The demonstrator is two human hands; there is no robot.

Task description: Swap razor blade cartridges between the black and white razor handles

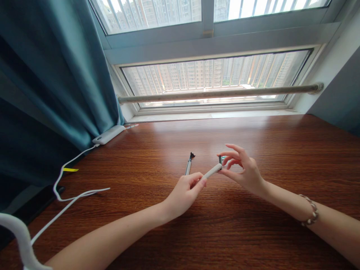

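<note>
My left hand (185,191) is closed around one end of a slim white stick-like object (213,170) held just above the wooden table (253,232). My right hand (239,167) pinches a small dark piece (221,159) at the object's other end with thumb and forefinger, its other fingers spread. A thin grey rod with a black tip (189,164) lies on the table just behind my left hand. A beaded bracelet (311,214) circles my right wrist.
A white power bank (108,135) lies at the back left by the teal curtain (50,82), with white cables (73,187) trailing toward me. A yellow tag (70,170) sits on one cable. A window with a metal rail (219,93) runs behind the table.
</note>
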